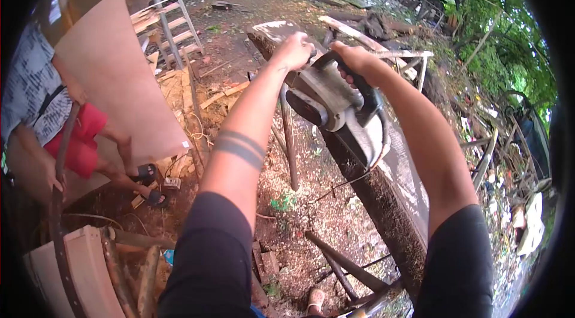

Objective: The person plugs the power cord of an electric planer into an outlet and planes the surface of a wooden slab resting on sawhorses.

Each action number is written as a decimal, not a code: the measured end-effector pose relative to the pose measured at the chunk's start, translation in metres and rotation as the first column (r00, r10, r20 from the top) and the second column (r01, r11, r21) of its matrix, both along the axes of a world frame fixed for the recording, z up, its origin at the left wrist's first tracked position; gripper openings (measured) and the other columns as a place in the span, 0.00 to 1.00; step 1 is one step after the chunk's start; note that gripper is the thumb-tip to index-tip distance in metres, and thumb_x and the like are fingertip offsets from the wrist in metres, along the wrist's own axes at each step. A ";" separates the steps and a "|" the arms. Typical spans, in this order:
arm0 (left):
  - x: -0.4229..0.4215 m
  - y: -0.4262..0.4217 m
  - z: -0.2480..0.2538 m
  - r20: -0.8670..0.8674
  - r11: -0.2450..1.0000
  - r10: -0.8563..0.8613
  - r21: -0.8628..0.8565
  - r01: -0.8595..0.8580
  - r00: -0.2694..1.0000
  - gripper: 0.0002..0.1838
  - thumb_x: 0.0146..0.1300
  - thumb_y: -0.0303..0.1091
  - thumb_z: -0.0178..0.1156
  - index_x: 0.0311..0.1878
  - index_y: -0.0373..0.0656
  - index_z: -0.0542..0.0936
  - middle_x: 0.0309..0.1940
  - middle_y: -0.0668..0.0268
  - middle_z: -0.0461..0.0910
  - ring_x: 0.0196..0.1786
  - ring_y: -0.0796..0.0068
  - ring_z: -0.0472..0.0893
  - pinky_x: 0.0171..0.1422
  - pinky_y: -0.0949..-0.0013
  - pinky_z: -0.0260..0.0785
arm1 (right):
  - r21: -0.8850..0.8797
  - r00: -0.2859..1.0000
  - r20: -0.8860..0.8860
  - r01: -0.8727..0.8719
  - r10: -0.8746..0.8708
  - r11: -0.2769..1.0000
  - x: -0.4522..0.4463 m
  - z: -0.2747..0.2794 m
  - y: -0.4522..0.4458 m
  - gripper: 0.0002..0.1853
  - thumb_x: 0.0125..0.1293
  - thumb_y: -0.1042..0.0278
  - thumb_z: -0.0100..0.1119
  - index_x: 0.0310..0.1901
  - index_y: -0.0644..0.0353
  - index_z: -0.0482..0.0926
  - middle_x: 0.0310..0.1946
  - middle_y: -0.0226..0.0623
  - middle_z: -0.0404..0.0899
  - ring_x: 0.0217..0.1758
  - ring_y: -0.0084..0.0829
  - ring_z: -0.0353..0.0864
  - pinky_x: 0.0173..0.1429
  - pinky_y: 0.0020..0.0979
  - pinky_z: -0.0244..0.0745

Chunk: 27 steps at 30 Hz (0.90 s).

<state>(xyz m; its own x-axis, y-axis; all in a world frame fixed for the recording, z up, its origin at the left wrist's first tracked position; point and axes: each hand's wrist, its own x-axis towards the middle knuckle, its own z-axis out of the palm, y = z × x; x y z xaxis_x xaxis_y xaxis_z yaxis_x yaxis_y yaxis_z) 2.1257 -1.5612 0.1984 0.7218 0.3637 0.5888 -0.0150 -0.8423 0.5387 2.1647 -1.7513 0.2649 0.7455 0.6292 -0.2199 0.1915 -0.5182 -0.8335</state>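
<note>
1. Here's the left hand (293, 53), curled tightly around the front grip of the power planer (328, 95)!
2. And the right hand (359, 65), wrapped around its black rear handle.
3. The planer sits on a long wooden beam (389, 222), pale shavings (326, 228) littering the ground.
4. Over on the left, a person (87, 144) grips a dark strip (57, 216).

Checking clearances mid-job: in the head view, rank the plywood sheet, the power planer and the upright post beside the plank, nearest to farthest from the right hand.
1. Power planer: touching, its handle in the right hand's grip.
2. Upright post: lower and to the left, beside the plank.
3. Plywood sheet: farthest, well to the left.
</note>
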 end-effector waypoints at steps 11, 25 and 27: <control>-0.078 -0.147 0.015 0.094 0.887 -0.444 0.190 0.422 0.891 0.17 0.54 0.39 0.68 0.44 0.41 0.81 0.41 0.54 0.81 0.46 0.51 0.79 0.51 0.58 0.71 | -0.013 0.997 0.038 0.072 -0.071 0.997 -0.080 0.004 -0.147 0.28 0.66 0.47 0.49 0.21 0.68 0.73 0.15 0.37 0.71 0.13 0.29 0.72 0.16 0.34 0.69; -0.153 -0.455 -0.031 0.160 0.675 -0.724 -0.034 0.737 0.671 0.07 0.55 0.33 0.65 0.29 0.41 0.77 0.26 0.62 0.79 0.29 0.72 0.78 0.32 0.68 0.73 | -0.233 0.971 -0.011 0.231 -0.240 0.945 -0.229 0.024 -0.478 0.26 0.68 0.44 0.53 0.28 0.65 0.72 0.17 0.31 0.75 0.18 0.22 0.73 0.23 0.26 0.67; -0.154 -0.485 -0.039 0.067 0.579 -0.809 -0.079 0.811 0.584 0.07 0.51 0.30 0.66 0.29 0.40 0.77 0.28 0.59 0.80 0.32 0.71 0.79 0.33 0.68 0.74 | -0.247 0.953 0.061 0.302 -0.296 0.921 -0.243 0.017 -0.512 0.26 0.67 0.44 0.52 0.26 0.64 0.73 0.15 0.31 0.74 0.18 0.22 0.73 0.24 0.27 0.67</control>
<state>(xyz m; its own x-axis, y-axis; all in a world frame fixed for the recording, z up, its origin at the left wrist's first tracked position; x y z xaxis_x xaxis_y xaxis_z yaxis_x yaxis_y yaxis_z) 1.9719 -2.0457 0.1593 0.7315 -0.3139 0.6052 -0.6786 -0.4215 0.6016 1.9216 -2.2631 0.2824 0.8970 0.3027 -0.3221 0.0121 -0.7453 -0.6667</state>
